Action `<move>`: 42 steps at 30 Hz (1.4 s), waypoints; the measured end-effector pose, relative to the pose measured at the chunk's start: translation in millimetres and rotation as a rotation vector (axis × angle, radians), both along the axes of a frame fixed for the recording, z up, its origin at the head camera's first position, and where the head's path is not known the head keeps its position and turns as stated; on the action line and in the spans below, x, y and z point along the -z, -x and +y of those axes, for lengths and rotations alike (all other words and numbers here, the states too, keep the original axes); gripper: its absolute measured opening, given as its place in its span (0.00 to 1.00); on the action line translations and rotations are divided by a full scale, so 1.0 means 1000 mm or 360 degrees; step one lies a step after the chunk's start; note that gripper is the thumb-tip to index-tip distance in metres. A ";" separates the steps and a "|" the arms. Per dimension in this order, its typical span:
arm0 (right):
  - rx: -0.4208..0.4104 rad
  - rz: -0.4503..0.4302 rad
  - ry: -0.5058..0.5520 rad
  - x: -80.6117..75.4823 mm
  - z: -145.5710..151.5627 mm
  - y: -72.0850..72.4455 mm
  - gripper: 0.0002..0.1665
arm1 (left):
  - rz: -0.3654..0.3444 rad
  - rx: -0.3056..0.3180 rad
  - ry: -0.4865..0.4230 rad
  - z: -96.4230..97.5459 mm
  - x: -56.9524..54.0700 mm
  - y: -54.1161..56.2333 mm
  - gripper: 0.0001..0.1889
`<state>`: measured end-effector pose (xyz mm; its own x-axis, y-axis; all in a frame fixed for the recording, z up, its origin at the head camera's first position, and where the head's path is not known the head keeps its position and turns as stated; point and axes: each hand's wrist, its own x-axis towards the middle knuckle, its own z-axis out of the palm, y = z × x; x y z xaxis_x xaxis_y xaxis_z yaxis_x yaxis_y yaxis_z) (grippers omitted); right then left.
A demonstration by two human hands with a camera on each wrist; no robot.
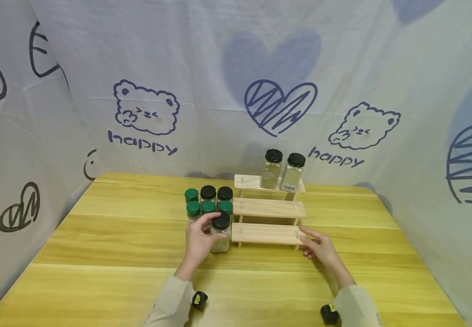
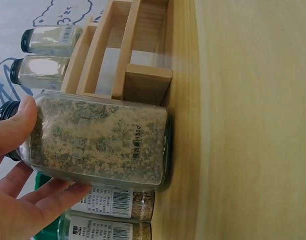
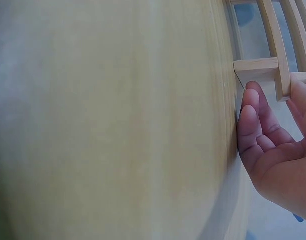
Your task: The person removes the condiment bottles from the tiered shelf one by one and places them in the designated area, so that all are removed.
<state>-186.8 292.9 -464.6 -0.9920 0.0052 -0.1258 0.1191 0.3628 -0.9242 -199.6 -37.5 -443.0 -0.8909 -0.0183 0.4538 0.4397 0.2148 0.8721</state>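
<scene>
I see the left hand (image 1: 197, 240) gripping, thumb opposite fingers; the right hand (image 1: 323, 250) curls its lower fingers, both sleeved forearms (image 1: 172, 299) extended forward.

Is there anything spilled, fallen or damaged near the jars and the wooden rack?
Nothing stands out: two black-lidded jars stand upright on the wooden rack, the left hand holds a capped jar, and no spill shows on the table.

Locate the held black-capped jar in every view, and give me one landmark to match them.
Head: jar, below centre, just left of the wooden rack.
Left wrist: jar, sideways, left of centre.
Right wrist: not in view.
Shared landmark: the rack, visible in all three.
</scene>
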 end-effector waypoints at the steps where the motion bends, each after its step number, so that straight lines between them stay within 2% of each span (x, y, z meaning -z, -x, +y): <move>1: -0.0002 0.0002 0.0001 0.000 0.000 0.000 0.27 | 0.0000 0.0001 0.0004 0.000 0.000 0.000 0.25; 10: -0.0005 0.0001 0.0009 0.000 0.001 0.000 0.27 | -0.0006 0.0036 -0.0007 0.003 0.001 0.004 0.25; 14: -0.0012 -0.0001 0.0000 0.001 0.001 0.000 0.27 | -0.0053 0.0055 -0.0017 0.003 0.001 0.005 0.26; 21: 0.0008 0.0003 0.0000 0.001 0.002 0.001 0.27 | -0.0149 0.0147 -0.0045 0.002 -0.001 0.006 0.26; 28: -0.0004 -0.0007 0.0003 0.003 0.002 0.001 0.27 | -0.0216 0.0158 -0.0062 0.002 -0.002 0.003 0.26; 33: -0.0015 0.0006 0.0015 0.004 0.002 0.001 0.27 | -0.0172 0.0141 -0.0085 0.003 0.001 0.003 0.26; 36: -0.0015 0.0010 0.0022 0.004 0.002 0.001 0.27 | -0.0100 0.0111 -0.0087 0.004 0.002 0.002 0.26; 42: -0.0002 0.0000 0.0017 0.003 0.002 0.001 0.27 | 0.0040 -0.0034 -0.0069 0.003 0.000 0.002 0.29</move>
<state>-187.5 294.6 -467.4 -0.9920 0.0028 -0.1261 0.1190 0.3530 -0.9280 -201.9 -34.1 -443.0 -0.8785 -0.0574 0.4743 0.4573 0.1866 0.8695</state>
